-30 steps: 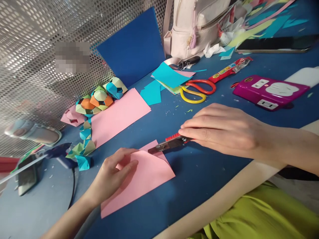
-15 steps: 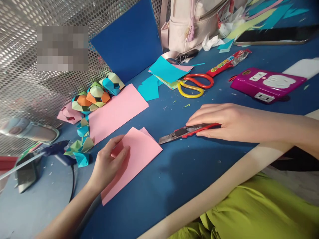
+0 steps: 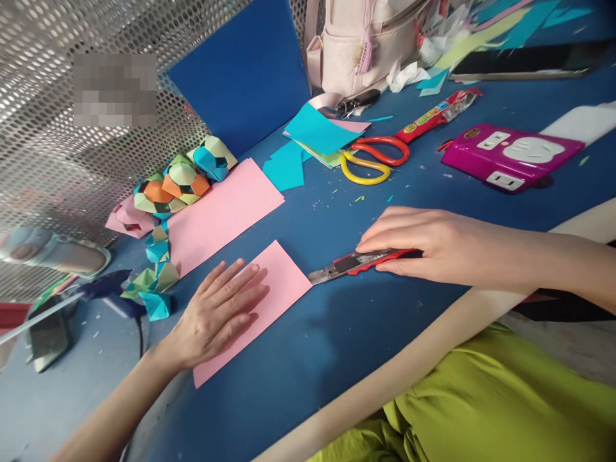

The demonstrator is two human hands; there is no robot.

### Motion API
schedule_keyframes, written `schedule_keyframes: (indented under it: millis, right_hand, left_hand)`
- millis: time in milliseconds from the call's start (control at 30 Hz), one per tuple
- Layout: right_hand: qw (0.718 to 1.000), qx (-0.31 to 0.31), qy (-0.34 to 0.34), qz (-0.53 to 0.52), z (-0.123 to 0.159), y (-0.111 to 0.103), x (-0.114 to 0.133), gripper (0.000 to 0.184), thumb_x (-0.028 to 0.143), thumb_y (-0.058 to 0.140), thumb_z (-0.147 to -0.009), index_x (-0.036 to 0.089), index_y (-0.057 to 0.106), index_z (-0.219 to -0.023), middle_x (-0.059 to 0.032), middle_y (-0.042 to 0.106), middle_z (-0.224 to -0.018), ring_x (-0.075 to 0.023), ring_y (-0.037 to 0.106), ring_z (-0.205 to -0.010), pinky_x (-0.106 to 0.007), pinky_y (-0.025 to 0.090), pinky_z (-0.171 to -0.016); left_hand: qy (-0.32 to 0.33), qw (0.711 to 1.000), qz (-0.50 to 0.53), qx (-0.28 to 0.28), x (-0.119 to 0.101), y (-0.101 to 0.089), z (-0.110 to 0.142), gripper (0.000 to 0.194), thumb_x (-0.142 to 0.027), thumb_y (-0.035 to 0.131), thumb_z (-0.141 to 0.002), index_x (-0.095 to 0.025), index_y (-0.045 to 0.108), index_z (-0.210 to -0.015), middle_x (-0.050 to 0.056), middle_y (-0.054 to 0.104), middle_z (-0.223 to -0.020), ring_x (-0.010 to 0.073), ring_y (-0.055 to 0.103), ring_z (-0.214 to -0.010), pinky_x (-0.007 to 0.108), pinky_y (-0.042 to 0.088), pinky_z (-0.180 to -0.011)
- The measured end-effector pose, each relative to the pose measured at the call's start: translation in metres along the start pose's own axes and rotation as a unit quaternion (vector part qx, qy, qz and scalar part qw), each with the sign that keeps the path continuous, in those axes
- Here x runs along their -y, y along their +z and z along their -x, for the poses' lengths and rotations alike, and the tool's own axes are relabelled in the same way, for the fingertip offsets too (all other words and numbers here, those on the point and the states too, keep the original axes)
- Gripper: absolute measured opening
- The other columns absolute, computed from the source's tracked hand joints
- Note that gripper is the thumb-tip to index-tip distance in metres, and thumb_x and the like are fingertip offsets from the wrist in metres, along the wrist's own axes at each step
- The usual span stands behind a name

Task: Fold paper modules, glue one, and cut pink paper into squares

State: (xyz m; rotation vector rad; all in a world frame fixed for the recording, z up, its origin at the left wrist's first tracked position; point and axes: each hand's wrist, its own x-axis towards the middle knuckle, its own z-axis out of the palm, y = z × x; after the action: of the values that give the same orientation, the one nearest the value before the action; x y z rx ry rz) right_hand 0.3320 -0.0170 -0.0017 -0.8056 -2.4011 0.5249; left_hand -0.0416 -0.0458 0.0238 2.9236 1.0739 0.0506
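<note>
Silver perforated metal panel (image 3: 29, 96) fills upper left of frame on my remote feed. Below it, far L, I've got a bottle (image 3: 52, 250) lying on its side, then a dark phone (image 3: 51, 337) and a dark-blue glue gun (image 3: 115, 292) w/ its cord. Next, mid-L, folded-paper balls (image 3: 185, 176) in green, orange, blue etc. sit in a row; a 2nd pink sheet (image 3: 224, 215) lies just beside them.

Ctr-L: my L hand (image 3: 216, 321) is flat, fingers spread, palm down over the pink sheet (image 3: 279, 279), grasping nothing. That sheet lies at ctr of frame on the blue table (image 3: 269, 398), its R corner right at the cutter tip; can't tell if they touch. Blue board (image 3: 243, 74) leans up top, approx. ctr.

Ctr-R: my R hand (image 3: 423, 247) has its fingers closed round the red-and-black cutter (image 3: 360, 262), blade pointing L. Above: cyan sheets (image 3: 322, 131), scissors (image 3: 375, 160) w/ red + yellow handles, pale backpack (image 3: 370, 48). R side: purple outlet block (image 3: 513, 154), another phone (image 3: 522, 61) upper R, yellow-green cloth (image 3: 457, 391) lower R.
</note>
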Motion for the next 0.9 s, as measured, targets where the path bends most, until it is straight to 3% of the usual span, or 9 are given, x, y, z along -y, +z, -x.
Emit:
schedule_keyframes:
  millis: [100, 233, 600, 900]
  right_hand:
    - [1.0, -0.001, 0.003, -0.002, 0.002, 0.003, 0.0, 0.025, 0.024, 0.05, -0.09, 0.022, 0.071, -0.103, -0.0058, 0.07, -0.101, -0.0198, 0.061, -0.092, -0.034, 0.051, -0.081]
    - [1.0, 0.008, 0.0, -0.005, 0.002, 0.004, 0.001, 0.026, 0.023, 0.048, -0.09, 0.021, 0.071, -0.104, -0.0067, 0.07, -0.103, -0.0202, 0.06, -0.092, -0.034, 0.051, -0.081]
    - [0.999, 0.033, 0.019, -0.011, 0.005, 0.002, 0.003, 0.029, 0.024, 0.046, -0.093, 0.019, 0.07, -0.107, -0.0073, 0.069, -0.107, -0.0201, 0.059, -0.097, -0.034, 0.05, -0.083]
    - [0.999, 0.037, 0.024, -0.024, 0.007, 0.003, 0.003, 0.028, 0.027, 0.046, -0.093, 0.019, 0.07, -0.106, -0.0074, 0.068, -0.108, -0.0198, 0.058, -0.097, -0.033, 0.049, -0.082]
  left_hand:
    - [0.012, 0.999, 0.014, 0.047, 0.007, 0.005, 0.004, 0.046, -0.035, 0.033, -0.096, -0.029, 0.041, -0.141, 0.003, 0.038, -0.149, 0.0238, 0.024, -0.142, 0.049, 0.021, -0.116]
    - [0.013, 0.998, 0.016, 0.06, 0.007, 0.009, 0.003, 0.048, -0.037, 0.032, -0.097, -0.03, 0.036, -0.144, 0.002, 0.032, -0.152, 0.0231, 0.022, -0.143, 0.05, 0.021, -0.116]
    - [0.043, 0.998, -0.013, 0.052, 0.007, 0.009, 0.002, 0.053, -0.029, 0.034, -0.098, -0.031, 0.02, -0.149, 0.003, 0.026, -0.154, 0.0232, 0.019, -0.144, 0.048, 0.018, -0.117]
    - [0.059, 0.997, -0.024, 0.043, 0.009, 0.012, 0.003, 0.055, -0.022, 0.033, -0.097, -0.029, 0.017, -0.15, 0.003, 0.023, -0.156, 0.0231, 0.018, -0.145, 0.046, 0.015, -0.118]
